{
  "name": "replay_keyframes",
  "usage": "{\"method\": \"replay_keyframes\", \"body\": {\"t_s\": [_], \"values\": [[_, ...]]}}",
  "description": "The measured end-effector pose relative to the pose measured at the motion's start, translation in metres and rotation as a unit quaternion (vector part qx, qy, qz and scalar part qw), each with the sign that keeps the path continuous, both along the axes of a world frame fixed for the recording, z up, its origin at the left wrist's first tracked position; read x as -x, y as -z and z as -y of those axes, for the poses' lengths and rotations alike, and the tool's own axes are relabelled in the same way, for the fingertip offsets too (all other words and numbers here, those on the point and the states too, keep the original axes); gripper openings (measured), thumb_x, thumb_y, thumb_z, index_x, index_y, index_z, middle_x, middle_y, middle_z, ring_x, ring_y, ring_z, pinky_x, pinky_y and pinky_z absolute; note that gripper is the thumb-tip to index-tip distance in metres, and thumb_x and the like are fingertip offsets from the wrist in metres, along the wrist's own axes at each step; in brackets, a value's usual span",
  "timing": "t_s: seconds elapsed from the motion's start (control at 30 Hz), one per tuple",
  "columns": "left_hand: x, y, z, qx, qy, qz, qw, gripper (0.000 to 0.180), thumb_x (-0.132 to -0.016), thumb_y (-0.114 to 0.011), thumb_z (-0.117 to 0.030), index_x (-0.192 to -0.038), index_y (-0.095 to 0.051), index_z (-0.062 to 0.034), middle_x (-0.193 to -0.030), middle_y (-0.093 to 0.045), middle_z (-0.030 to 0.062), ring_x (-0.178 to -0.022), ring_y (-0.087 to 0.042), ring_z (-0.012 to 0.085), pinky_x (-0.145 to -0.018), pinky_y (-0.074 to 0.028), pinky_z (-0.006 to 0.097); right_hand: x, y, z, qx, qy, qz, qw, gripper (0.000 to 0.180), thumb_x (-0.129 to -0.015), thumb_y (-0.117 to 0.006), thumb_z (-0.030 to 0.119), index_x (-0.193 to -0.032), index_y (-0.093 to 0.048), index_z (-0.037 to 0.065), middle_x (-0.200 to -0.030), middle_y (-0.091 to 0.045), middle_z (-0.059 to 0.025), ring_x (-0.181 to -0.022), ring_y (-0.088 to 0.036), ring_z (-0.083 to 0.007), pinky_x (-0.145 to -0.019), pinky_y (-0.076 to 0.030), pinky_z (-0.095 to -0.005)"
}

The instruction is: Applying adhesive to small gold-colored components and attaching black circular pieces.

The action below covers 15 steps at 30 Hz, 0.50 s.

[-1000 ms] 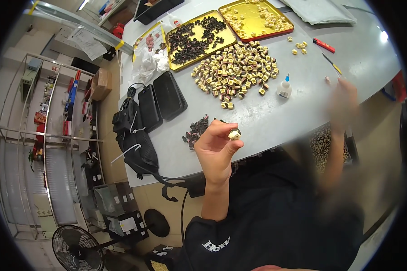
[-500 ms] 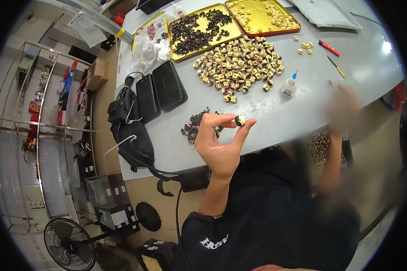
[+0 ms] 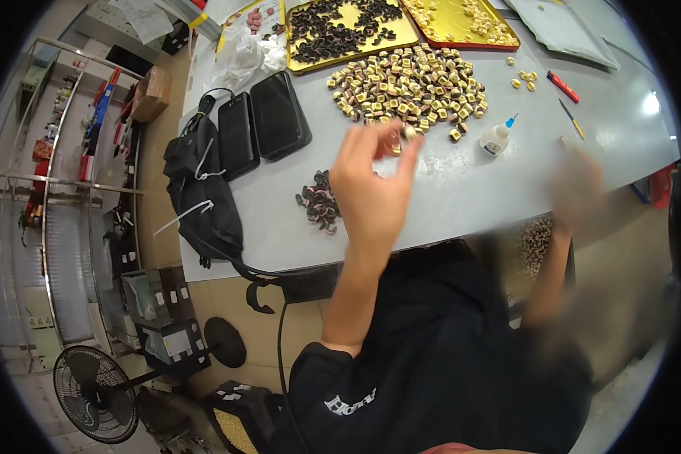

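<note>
My left hand (image 3: 371, 189) is raised over the grey table (image 3: 461, 204) and pinches a small cream-and-brown piece (image 3: 408, 133) between thumb and fingertips. It hovers just below a heap of similar small cream-and-brown pieces (image 3: 408, 83) and to the right of a little pile of dark pieces (image 3: 319, 204). My right hand (image 3: 575, 189) is lifted near the table's right front edge. It is too blurred to show its fingers or anything in them.
A small glue bottle (image 3: 495, 138) stands right of the heap. Two yellow trays lie at the back, one with dark pieces (image 3: 348, 26), one with cream pieces (image 3: 461, 19). Two black flat devices (image 3: 276, 113) and a black bag (image 3: 204, 197) sit left. A fan (image 3: 94, 393) stands on the floor.
My left hand has carried the small piece away from my body and toward the heap. The right hand stays raised and blurred.
</note>
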<state>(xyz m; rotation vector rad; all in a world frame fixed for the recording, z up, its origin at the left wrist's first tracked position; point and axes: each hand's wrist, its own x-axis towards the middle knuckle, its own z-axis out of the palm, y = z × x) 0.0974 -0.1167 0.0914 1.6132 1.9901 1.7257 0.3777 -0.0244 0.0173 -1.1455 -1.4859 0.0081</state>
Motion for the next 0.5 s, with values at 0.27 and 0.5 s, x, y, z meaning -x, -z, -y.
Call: {"method": "replay_keyframes", "body": {"t_s": [0.27,0.5], "values": [[0.029,0.021,-0.022,-0.011,-0.002,0.080,0.997,0.023,-0.077,-0.068,-0.005,-0.098,-0.064,0.0020,-0.081,-0.062,0.0084,-0.066,-0.060,0.0158,-0.060,-0.046,0.025,0.012,0.007,0.004,0.038,0.047,-0.021,0.998,0.015,-0.084,-0.053,0.001,-0.094,-0.063,0.001,-0.090,-0.064,-0.0055,-0.074,-0.059,-0.0124,-0.068,-0.047,-0.0250],[0.010,0.017,0.016,-0.011,0.154,0.432,0.889,0.015,-0.088,-0.059,-0.012,-0.099,-0.068,-0.0070,-0.095,-0.066,0.0083,-0.069,-0.061,0.0198,-0.066,-0.048,0.025,-0.022,0.024,-0.016,0.059,0.014,-0.057,0.997,0.015,-0.084,-0.053,0.001,-0.095,-0.063,0.002,-0.091,-0.064,-0.0070,-0.075,-0.059,-0.0136,-0.071,-0.049,-0.0253]]}}
